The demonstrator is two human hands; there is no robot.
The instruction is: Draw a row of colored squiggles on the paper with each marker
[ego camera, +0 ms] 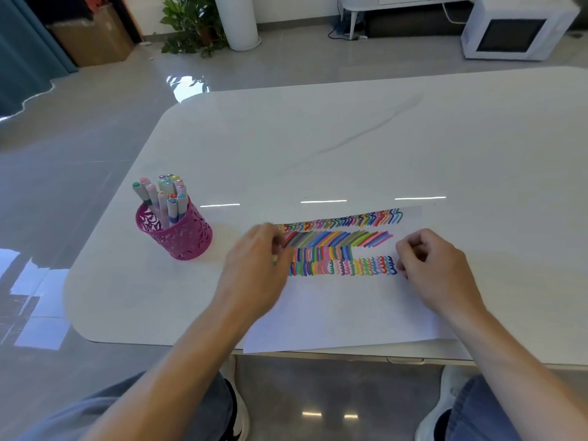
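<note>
Paper sheet (334, 307), white, 4 coloured rows — right hand (436, 268) curled on it, contents unclear, likely steadying; left hand (254, 265) pinches green-tipped marker (274, 261).

Paper (350, 313) at the table's (318, 138) near edge, drawn rows (340, 243) along its far side. Left hand (254, 268) over the rows' left end, right hand (436, 268) at their right end. Markers (165, 192) stand in a cup (181, 237) left of the paper; microwave (515, 30) on the floor behind the table
</note>
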